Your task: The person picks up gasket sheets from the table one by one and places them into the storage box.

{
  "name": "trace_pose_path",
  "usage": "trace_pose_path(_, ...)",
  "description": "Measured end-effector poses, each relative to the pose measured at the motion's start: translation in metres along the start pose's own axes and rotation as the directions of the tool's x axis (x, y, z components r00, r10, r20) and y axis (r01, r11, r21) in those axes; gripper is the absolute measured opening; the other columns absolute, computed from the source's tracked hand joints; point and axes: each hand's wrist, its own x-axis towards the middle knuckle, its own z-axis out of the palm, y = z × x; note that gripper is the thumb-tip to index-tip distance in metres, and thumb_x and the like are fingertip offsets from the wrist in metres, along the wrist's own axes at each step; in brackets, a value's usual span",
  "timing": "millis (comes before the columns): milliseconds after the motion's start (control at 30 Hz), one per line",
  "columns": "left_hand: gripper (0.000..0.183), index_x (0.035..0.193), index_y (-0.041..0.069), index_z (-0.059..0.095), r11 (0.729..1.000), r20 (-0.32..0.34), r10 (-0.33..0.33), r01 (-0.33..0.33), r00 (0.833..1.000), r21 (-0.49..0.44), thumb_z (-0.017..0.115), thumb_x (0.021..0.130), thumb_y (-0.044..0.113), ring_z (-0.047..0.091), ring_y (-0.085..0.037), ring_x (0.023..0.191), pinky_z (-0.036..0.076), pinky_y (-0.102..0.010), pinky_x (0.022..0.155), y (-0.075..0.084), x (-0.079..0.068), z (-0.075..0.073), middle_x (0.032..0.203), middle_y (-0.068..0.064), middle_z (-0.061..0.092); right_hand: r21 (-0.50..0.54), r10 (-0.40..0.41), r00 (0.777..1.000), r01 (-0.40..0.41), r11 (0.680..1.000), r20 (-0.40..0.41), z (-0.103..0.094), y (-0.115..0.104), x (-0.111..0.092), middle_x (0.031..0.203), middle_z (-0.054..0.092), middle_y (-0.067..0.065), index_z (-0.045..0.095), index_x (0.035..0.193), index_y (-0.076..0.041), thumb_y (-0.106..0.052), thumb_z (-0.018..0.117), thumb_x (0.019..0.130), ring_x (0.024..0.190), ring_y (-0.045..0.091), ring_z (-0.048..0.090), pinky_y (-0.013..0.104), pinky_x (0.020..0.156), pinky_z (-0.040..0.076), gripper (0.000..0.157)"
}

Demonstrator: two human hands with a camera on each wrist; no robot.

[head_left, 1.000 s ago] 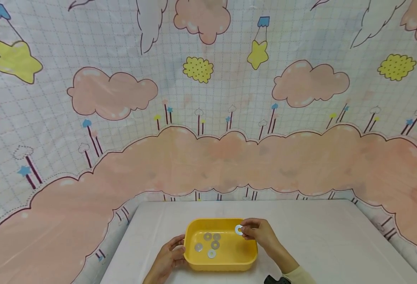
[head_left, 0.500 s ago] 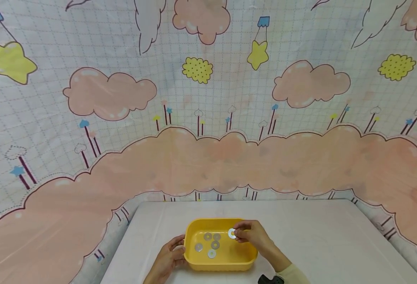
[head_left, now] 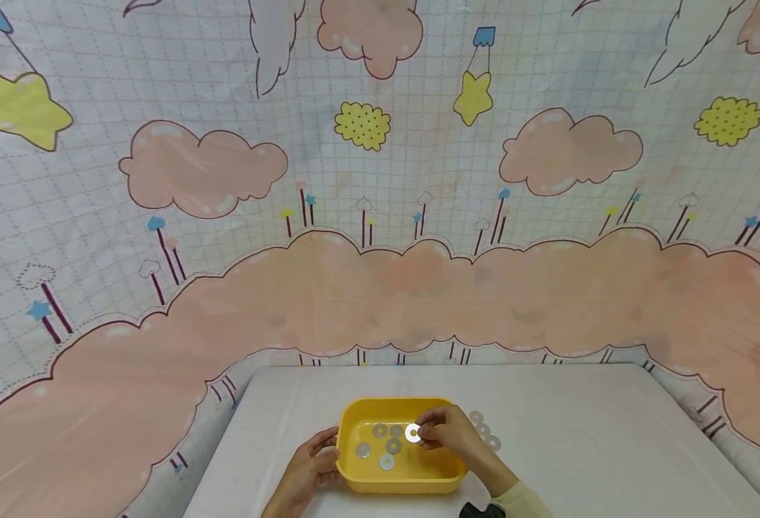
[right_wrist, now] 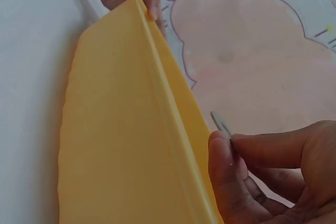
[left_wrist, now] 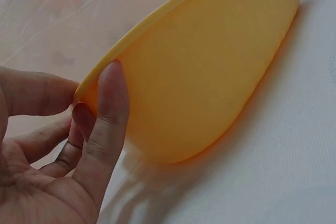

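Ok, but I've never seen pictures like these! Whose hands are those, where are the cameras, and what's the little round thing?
There's no robot here, just a person's two bare hands. The wide view comes from a camera worn on the head, looking forward and down. The two close-up views come from cameras on the wrists, so the yellow tray looks big and tilted in them.

The tray is on a white table. Inside it are five flat rings, and more loose rings lie beside it on the table, partly hidden by the right hand. That hand pinches one ring over the tray. The left hand holds the tray by its left end.
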Motion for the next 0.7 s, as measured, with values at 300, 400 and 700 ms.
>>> trace_pose_path(300, 0.062, 0.146, -0.007, 0.034, 1.0, -0.001, 0.008, -0.008, 1.0, -0.001, 0.061, 0.091, 0.006, 0.063, -0.013, 0.079, 0.058, -0.03, 0.071, -0.0011, 0.0027, -0.0004, 0.119, -0.007, 0.049, -0.011, 0.048, 0.999, -0.048, 0.999, 0.006, 0.0057, 0.0059, 0.0058, 0.082, 0.067, 0.009, 0.066, 0.102, 0.01, 0.001, 0.068, 0.087, 0.07, 0.019, 0.071, 0.032, 0.066, 0.061, 0.017)
trace_pose_path(400, 0.063, 0.146, -0.006, 0.035, 1.0, -0.001, 0.008, -0.008, 1.0, -0.003, 0.061, 0.091, 0.006, 0.063, -0.014, 0.079, 0.058, -0.03, 0.072, -0.0011, 0.0025, -0.0001, 0.119, -0.008, 0.048, -0.014, 0.06, 0.998, -0.06, 0.998, 0.002, 0.0067, 0.008, 0.0068, 0.081, 0.067, 0.008, 0.066, 0.101, 0.01, 0.001, 0.068, 0.087, 0.069, 0.018, 0.071, 0.032, 0.065, 0.061, 0.017)
trace_pose_path(700, 0.063, 0.147, -0.005, 0.035, 1.0, -0.005, 0.005, -0.005, 1.0, -0.003, 0.062, 0.092, 0.008, 0.062, -0.014, 0.08, 0.058, -0.031, 0.072, -0.0032, 0.0037, -0.001, 0.12, -0.007, 0.048, -0.038, 0.073, 0.997, -0.072, 0.997, 0.013, 0.0089, 0.01, 0.0076, 0.078, 0.068, 0.008, 0.065, 0.101, 0.014, 0.002, 0.066, 0.087, 0.066, 0.014, 0.069, 0.031, 0.063, 0.061, 0.018)
